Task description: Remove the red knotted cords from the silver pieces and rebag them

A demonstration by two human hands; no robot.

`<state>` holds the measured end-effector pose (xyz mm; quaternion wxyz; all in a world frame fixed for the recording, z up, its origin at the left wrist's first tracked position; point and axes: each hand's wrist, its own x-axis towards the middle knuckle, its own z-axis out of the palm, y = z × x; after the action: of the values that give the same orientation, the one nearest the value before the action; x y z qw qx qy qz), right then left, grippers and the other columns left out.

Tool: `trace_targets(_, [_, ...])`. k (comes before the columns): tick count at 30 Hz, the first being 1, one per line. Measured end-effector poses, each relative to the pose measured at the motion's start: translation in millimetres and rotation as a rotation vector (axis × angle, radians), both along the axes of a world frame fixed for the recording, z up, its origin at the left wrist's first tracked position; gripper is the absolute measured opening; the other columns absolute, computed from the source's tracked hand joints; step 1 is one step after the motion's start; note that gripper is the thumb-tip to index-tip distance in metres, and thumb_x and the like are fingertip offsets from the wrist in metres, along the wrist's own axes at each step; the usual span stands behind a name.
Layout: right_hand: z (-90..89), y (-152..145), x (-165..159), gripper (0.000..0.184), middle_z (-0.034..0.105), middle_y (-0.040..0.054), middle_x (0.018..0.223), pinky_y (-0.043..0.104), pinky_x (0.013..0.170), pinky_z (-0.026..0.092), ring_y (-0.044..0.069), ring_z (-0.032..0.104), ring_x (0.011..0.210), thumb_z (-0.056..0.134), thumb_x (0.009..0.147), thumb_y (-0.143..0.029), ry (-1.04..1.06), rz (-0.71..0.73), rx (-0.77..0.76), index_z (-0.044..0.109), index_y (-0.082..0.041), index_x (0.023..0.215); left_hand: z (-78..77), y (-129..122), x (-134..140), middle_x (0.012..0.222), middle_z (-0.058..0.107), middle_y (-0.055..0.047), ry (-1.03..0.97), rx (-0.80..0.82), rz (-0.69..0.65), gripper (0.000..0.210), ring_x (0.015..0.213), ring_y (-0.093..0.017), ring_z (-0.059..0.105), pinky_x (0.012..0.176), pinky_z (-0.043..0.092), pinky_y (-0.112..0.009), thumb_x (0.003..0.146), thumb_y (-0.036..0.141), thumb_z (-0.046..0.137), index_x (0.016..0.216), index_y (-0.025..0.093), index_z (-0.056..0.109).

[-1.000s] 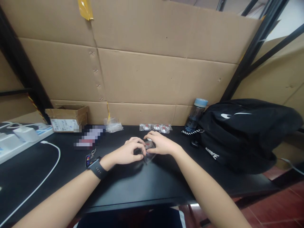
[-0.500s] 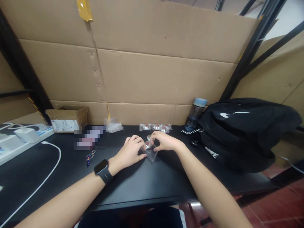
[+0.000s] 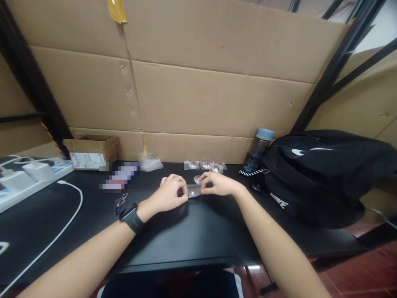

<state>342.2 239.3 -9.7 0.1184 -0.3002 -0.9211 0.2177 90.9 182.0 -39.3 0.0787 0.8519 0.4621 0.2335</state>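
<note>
Between my two hands, low over the black table, is a small clear plastic bag (image 3: 194, 192) with a round silver piece with a red centre inside. My left hand (image 3: 170, 193), with a dark watch on its wrist, is closed on the bag's left end. A bit of red shows at its fingers, too small to make out. My right hand (image 3: 219, 184) pinches the right end between thumb and finger. Just behind the bag sits another round silver piece (image 3: 197, 179), partly covered by the right fingers. Farther back lie several bagged round pieces (image 3: 194, 165) in a row.
Clear empty-looking bags (image 3: 150, 162) and an open cardboard box (image 3: 88, 155) stand at the back left. A keychain (image 3: 118, 205), white cable (image 3: 81, 196) and power strip (image 3: 63, 169) lie left. A bottle (image 3: 258, 150) and black backpack (image 3: 313, 178) are right.
The bag has gone from hanging down toward me in a point to being stretched flat between both hands. My left hand has shifted slightly left and its fingers have closed in.
</note>
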Motion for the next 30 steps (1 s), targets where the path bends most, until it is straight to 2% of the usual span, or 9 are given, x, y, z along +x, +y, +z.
trace_targets(2, [-1.6,-0.2,-1.4,0.012,0.063,0.0083,0.125,0.036,0.106,0.042,0.023,0.060,0.120,0.072,0.086,-0.031,0.009,-0.014,-0.009,0.076,-0.020,0.084,-3.4,1.9,0.6,0.102,0.066,-0.004,-0.005,0.002,0.034,0.015,0.108,-0.027,0.051,0.096,0.035,-0.044,0.085,0.036,0.061,0.082,0.022,0.067])
trace_targets(5, [-7.2,0.3,-4.2,0.012,0.065,0.0085,0.117,0.037,0.102,0.044,0.024,0.061,0.112,0.074,0.084,-0.030,0.003,-0.081,0.067,0.072,-0.019,0.085,-9.0,3.4,3.2,0.104,0.065,-0.006,-0.027,0.030,0.110,0.021,0.107,-0.028,0.052,0.091,0.038,-0.043,0.088,0.041,0.060,0.098,0.023,0.062])
trace_targets(10, [-14.1,-0.6,-9.7,0.040,0.065,0.0082,0.111,0.037,0.095,0.045,0.023,0.059,0.106,0.079,0.077,-0.022,0.035,-0.169,0.209,0.063,-0.018,0.113,-15.0,2.4,10.1,0.120,0.059,-0.009,-0.043,0.120,0.172,0.033,0.113,-0.030,0.050,0.091,0.037,-0.043,0.086,0.035,0.061,0.116,0.024,0.053])
trace_targets(12, [-13.2,-1.5,-12.4,0.041,0.065,0.0081,0.114,0.036,0.097,0.045,0.023,0.058,0.109,0.079,0.076,-0.018,0.065,-0.117,0.242,0.063,-0.019,0.114,-16.9,2.7,12.3,0.120,0.059,-0.008,-0.039,0.138,0.157,0.031,0.113,-0.029,0.050,0.091,0.037,-0.042,0.086,0.031,0.061,0.115,0.024,0.053])
trace_targets(17, [-7.7,-5.1,-18.9,0.022,0.071,0.0050,0.110,0.033,0.099,0.043,0.020,0.064,0.106,0.069,0.082,-0.010,0.029,0.033,0.207,0.072,-0.021,0.101,-20.7,6.4,12.3,0.106,0.065,-0.004,-0.054,0.091,0.028,0.027,0.110,-0.025,0.053,0.091,0.035,-0.039,0.088,0.020,0.058,0.114,0.025,0.053])
trace_targets(21, [-4.4,-10.8,-19.9,0.036,0.074,0.0016,0.104,0.033,0.095,0.042,0.020,0.067,0.100,0.060,0.078,-0.002,-0.050,-0.001,0.181,0.075,-0.024,0.103,-19.5,6.9,10.4,0.102,0.068,-0.003,-0.017,0.085,-0.089,0.029,0.108,-0.023,0.055,0.093,0.032,-0.039,0.091,0.016,0.052,0.118,0.026,0.052])
trace_targets(25, [-2.4,-14.6,-19.3,0.045,0.075,0.0002,0.103,0.039,0.097,0.037,0.022,0.067,0.099,0.060,0.072,-0.004,-0.131,-0.065,0.163,0.073,-0.028,0.108,-13.3,2.0,9.1,0.098,0.071,-0.003,0.016,0.084,-0.082,0.036,0.109,-0.025,0.057,0.094,0.030,-0.041,0.093,0.018,0.049,0.127,0.026,0.047])
trace_targets(28, [-3.3,-14.8,-20.1,0.052,0.075,0.0016,0.109,0.041,0.099,0.034,0.026,0.066,0.104,0.068,0.068,-0.008,-0.164,-0.090,0.135,0.069,-0.028,0.116,-6.7,-3.7,7.6,0.098,0.072,-0.002,0.005,0.057,-0.092,0.045,0.108,-0.026,0.058,0.094,0.028,-0.041,0.090,0.030,0.056,0.133,0.027,0.043])
trace_targets(30, [-4.2,-14.5,-20.7,0.053,0.076,0.0024,0.110,0.042,0.101,0.033,0.027,0.066,0.107,0.071,0.068,-0.011,-0.156,-0.106,0.119,0.067,-0.027,0.119,-3.7,-6.4,6.6,0.101,0.072,-0.002,-0.007,0.050,-0.112,0.059,0.108,-0.027,0.058,0.095,0.028,-0.041,0.082,0.037,0.066,0.135,0.028,0.041])
